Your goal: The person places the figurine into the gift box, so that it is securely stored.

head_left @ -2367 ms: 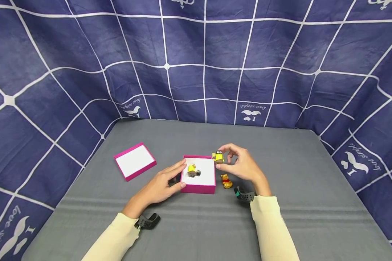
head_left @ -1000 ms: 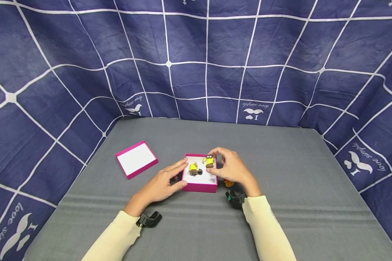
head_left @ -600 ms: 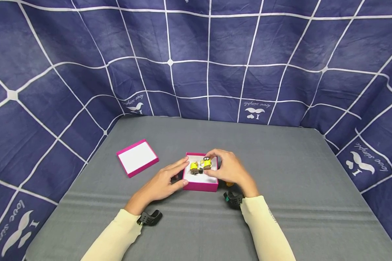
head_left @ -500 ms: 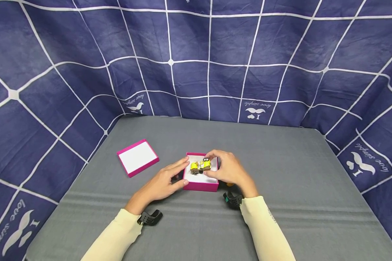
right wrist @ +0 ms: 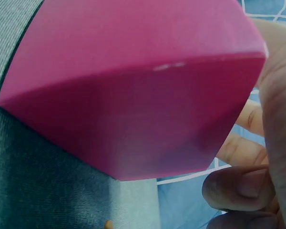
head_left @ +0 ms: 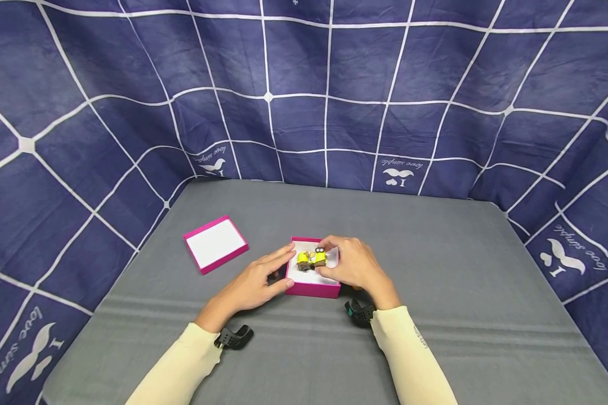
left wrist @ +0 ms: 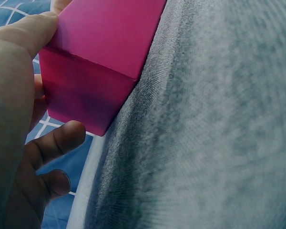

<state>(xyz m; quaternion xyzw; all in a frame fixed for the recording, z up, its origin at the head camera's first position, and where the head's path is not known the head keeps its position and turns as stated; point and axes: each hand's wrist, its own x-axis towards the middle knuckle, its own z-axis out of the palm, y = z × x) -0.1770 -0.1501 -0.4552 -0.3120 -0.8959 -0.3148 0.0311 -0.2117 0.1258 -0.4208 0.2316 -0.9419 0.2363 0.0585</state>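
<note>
A pink box [head_left: 313, 289] with a white inside stands on the grey table. My left hand [head_left: 253, 284] rests against its left side, fingertips at the far rim and thumb at the near corner; in the left wrist view two fingers hang loose below the thumb. Inside the box my right hand [head_left: 353, 262] pinches a yellow and brown Minion figurine [head_left: 320, 257] between thumb and fingers. A second Minion figurine [head_left: 303, 260] lies beside it, close or touching; I cannot tell which. From the right wrist, the pink wall [right wrist: 157, 109] hides both figurines.
The pink lid [head_left: 215, 244] lies white side up at the back left. A Winnie the Pooh figurine [head_left: 356, 288] is right of the box, nearly all hidden by the right hand. A dark blue gridded curtain [head_left: 304, 84] hangs behind the table.
My right hand has carried its Minion figurine from beside the box's right edge leftward into the box, next to the other one, covering the Pooh figurine. My left hand stays on the box.
</note>
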